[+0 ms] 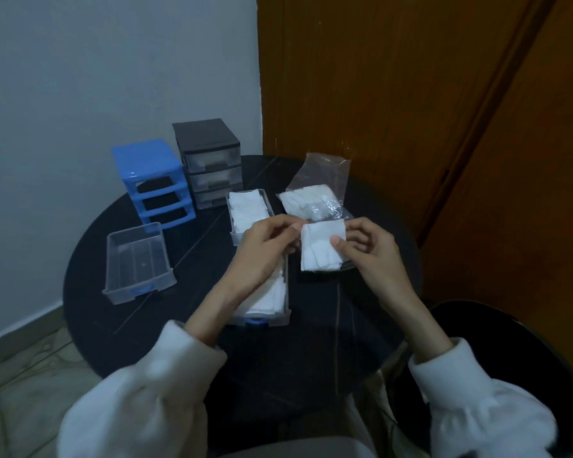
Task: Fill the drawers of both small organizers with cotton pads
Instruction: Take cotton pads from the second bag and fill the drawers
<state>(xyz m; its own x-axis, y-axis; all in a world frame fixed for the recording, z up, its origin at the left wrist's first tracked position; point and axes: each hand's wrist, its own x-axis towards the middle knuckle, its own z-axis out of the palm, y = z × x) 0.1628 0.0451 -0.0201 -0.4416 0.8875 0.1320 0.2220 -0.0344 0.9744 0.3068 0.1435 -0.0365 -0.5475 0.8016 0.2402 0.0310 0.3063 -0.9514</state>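
At nine o'clock lies an empty drawer (136, 262); at eleven stands the blue organizer (151, 180). The left hand (265, 249) pinches the corner of the cotton pads (321, 246), and the right hand (366, 251) grips them at centre, above the table (311, 342).

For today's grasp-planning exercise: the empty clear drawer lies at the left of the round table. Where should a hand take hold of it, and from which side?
Grip the empty clear drawer by its long side walls, coming from above. It lies upright with its top open and nothing beside it, so both rims are free. Its blue handle faces the person as another option.
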